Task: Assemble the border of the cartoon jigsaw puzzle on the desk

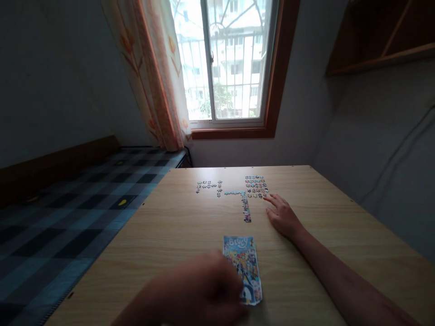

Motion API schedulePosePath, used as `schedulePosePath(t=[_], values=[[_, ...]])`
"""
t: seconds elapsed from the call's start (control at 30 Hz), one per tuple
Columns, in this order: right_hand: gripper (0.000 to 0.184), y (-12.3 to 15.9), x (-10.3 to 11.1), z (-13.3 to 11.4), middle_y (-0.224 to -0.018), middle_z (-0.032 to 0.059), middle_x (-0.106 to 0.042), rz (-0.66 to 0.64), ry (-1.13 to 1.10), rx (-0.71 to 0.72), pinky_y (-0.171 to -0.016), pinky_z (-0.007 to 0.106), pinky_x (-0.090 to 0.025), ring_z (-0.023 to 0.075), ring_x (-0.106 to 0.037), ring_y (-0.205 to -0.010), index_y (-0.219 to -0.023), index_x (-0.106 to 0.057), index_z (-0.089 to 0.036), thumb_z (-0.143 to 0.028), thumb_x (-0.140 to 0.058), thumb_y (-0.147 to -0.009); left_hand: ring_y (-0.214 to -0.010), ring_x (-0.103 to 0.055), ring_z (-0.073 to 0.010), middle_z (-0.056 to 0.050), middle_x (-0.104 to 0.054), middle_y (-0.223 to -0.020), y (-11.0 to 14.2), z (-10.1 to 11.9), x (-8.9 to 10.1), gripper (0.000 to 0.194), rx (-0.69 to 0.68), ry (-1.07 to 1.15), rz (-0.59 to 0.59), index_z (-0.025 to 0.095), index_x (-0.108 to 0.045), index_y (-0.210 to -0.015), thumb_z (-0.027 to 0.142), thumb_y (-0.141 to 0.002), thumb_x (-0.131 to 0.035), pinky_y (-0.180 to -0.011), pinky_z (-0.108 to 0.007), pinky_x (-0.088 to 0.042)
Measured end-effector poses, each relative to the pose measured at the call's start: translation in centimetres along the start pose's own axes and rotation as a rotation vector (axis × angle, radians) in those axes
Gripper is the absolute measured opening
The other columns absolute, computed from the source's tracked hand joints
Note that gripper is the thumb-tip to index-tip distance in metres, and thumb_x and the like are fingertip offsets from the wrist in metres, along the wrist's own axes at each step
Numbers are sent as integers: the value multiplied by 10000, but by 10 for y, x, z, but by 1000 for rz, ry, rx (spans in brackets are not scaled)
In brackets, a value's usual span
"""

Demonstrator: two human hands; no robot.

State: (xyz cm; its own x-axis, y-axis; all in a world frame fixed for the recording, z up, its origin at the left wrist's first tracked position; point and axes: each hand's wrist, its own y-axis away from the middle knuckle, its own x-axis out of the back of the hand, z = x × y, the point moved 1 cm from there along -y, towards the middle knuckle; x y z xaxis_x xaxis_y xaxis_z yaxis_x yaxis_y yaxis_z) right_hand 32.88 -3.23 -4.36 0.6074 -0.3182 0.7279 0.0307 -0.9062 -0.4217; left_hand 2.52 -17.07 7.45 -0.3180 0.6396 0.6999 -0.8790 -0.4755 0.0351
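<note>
My right hand (280,214) rests on the table at the right edge of a block of loose jigsaw pieces (256,185). Its fingers are apart and stretched out, with the fingertips at the nearest pieces; whether they touch one I cannot tell. Left of it lies a joined strip of jigsaw pieces (246,208), forming a corner with a row running left. My left hand (204,287) is smeared by motion in front of a colourful "Bluey" picture sheet (249,260) and covers its lower left part. The left fingers cannot be made out.
More loose jigsaw pieces (204,184) lie in short lines farther left on the wooden table (163,244). A bed with a checked cover (102,203) stands along the left side. Behind the table are a window (234,68) and a curtain (152,77); a shelf (384,40) hangs upper right.
</note>
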Motion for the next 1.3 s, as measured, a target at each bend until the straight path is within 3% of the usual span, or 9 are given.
schedulePosePath(t=[0.03, 0.1, 0.17, 0.27, 0.37, 0.5, 0.77, 0.97, 1.3], values=[[468, 0, 0, 1, -1420, 128, -559, 2, -9, -17, -1182, 496, -342, 278, -457, -1377, -1302, -653, -184, -258, -522, -859, -509, -379, -132, 8, -436, -581, -7, -8, 25, 422, 48, -16, 103, 234, -470, -611, 505, -935, -484, -464, -285, -298], [467, -1, 0, 2, -1416, 142, -560, 4, -34, -47, -1181, 485, -346, 278, -467, -1370, -1299, -655, -170, -266, -510, -865, -513, -287, -111, 38, -310, -535, -21, -33, 72, 459, 260, -110, 537, 216, -331, -553, 468, -879, -533, -504, -288, -246], [467, -1, 1, 3, -1414, 150, -561, 3, -58, -71, -1184, 482, -343, 281, -471, -1368, -1293, -660, -161, -270, -506, -866, -529, -277, -103, 46, -275, -535, -30, -70, 106, 455, 391, -172, 877, 215, -287, -540, 451, -823, -555, -534, -287, -241], [462, -1, 2, 3, -1410, 146, -567, 0, -85, -92, -1186, 481, -340, 277, -470, -1371, -1287, -664, -167, -274, -505, -867, -535, -333, -107, 47, -308, -512, -32, -138, 131, 387, 561, -195, 1207, 215, -315, -529, 398, -778, -548, -555, -277, -266], [457, -2, 3, 3, -1403, 139, -575, -4, -109, -105, -1187, 476, -342, 270, -472, -1372, -1280, -668, -171, -283, -503, -868, -548, -400, -122, 44, -388, -501, -27, -195, 133, 326, 731, -141, 1359, 214, -373, -543, 378, -762, -550, -572, -269, -302], [454, -1, 3, 4, -1403, 132, -578, -11, -127, -128, -1190, 477, -339, 273, -476, -1367, -1263, -677, -173, -305, -507, -862, -542, -392, -127, 40, -388, -495, -27, -232, 131, 309, 776, -136, 1414, 219, -378, -541, 359, -767, -537, -574, -276, -300], [442, 1, 2, 8, -1398, 117, -588, -13, -127, -116, -1189, 500, -335, 275, -474, -1370, -1246, -681, -200, -352, -510, -868, -525, -368, -117, 52, -355, -500, -33, -259, 139, 344, 721, -115, 1431, 218, -371, -543, 411, -774, -540, -550, -264, -296], [429, 2, 4, 11, -1406, 105, -586, -16, -133, -118, -1190, 513, -331, 281, -470, -1375, -1240, -684, -224, -361, -528, -863, -514, -363, -113, 54, -355, -497, -32, -266, 138, 357, 639, -97, 1461, 216, -378, -534, 410, -762, -572, -537, -259, -294], [406, 1, 7, 14, -1390, 106, -597, -11, -137, -107, -1191, 473, -334, 267, -491, -1358, -1211, -701, -220, -343, -540, -858, -514, -377, -116, 50, -374, -503, -38, -265, 139, 320, 653, -68, 1464, 212, -412, -544, 355, -759, -600, -533, -257, -307]])
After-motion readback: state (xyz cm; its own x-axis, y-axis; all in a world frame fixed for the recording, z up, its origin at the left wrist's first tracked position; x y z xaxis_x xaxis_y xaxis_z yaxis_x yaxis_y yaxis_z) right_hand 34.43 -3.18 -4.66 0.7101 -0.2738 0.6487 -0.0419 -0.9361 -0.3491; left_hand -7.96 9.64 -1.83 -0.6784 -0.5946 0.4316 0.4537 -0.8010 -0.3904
